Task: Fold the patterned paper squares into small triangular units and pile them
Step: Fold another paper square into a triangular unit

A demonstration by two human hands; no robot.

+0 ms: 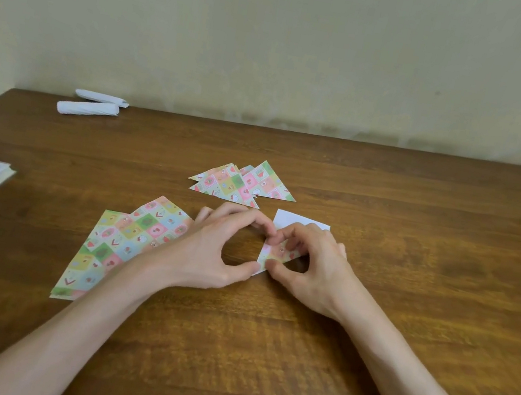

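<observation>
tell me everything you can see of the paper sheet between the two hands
The paper sheet is thin, printed on one side with pastel pink, green and yellow checks bearing small pictures; its plain white reverse shows at the far edge. Partly folded, it lies on the wooden table. The left hand and right hand pinch its near part between thumbs and curled fingers, hiding much of it.

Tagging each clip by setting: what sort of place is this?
Likely a plain indoor room, perhaps a home: a wooden table against a plain wall, holding patterned paper squares, folded triangles, and one sheet pinched by the left hand and right hand.
</observation>
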